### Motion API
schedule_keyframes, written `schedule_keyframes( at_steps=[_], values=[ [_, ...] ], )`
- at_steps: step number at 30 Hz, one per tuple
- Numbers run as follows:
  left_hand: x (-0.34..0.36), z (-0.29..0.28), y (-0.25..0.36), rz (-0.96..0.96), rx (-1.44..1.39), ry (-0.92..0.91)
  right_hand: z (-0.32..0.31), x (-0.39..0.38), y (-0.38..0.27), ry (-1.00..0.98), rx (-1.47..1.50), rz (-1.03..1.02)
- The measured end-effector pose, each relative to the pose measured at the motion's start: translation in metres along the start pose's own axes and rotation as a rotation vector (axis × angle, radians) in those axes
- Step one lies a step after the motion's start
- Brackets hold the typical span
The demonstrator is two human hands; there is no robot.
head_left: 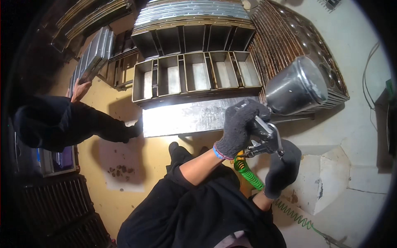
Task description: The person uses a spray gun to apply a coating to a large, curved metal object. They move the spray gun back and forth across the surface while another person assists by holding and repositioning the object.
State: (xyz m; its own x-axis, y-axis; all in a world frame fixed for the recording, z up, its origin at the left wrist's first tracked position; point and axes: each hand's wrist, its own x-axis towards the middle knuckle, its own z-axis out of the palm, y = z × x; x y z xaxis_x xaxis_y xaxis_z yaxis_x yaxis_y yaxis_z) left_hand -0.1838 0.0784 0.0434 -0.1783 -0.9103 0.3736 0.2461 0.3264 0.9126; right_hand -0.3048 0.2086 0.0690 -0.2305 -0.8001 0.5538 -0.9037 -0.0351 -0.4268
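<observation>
A metal spray gun [271,142] with a large silver cup [291,89] is in front of me, tilted so the cup points up and to the right. My left hand [244,128], in a dark knit glove, is wrapped round the gun near the base of its cup. Against the gun's lower right side is my right hand [284,167], also gloved, with its fingers curled at the metal and partly hidden. A green coiled hose [249,175] hangs below the gun's fittings. Just beyond the hands, a strapped set of rectangular loaf pans [197,89] rests on a metal bench [194,118].
More pan sets [192,20] are stacked behind. Rusty-edged trays [277,37] stand packed at the right. On the left, another person [53,122] holds a metal pan set [93,53]. A white angular block [326,177] juts out at right. Dark racks [58,202] stand lower left.
</observation>
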Motion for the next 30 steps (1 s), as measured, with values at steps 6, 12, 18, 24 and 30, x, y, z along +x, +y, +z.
schedule_keyframes(
  at_steps=[6, 12, 18, 24, 30],
  values=[
    [0.007, -0.001, -0.007, 0.137, 0.195, -0.016, 0.012, -0.007, 0.011, 0.026, -0.065, 0.050],
    [0.015, 0.011, -0.012, 0.184, 0.198, -0.003, 0.001, 0.004, 0.015, 0.063, 0.002, 0.051],
    [0.012, 0.009, -0.044, 0.138, 0.190, -0.105, 0.000, 0.015, 0.008, 0.045, 0.057, 0.119],
    [0.017, 0.010, -0.032, 0.398, 0.718, 0.054, 0.013, 0.011, 0.029, 0.114, 0.351, 0.045],
    [0.023, 0.015, -0.021, 0.292, 0.605, 0.041, 0.004, 0.021, 0.015, 0.161, 0.270, 0.010]
  ],
)
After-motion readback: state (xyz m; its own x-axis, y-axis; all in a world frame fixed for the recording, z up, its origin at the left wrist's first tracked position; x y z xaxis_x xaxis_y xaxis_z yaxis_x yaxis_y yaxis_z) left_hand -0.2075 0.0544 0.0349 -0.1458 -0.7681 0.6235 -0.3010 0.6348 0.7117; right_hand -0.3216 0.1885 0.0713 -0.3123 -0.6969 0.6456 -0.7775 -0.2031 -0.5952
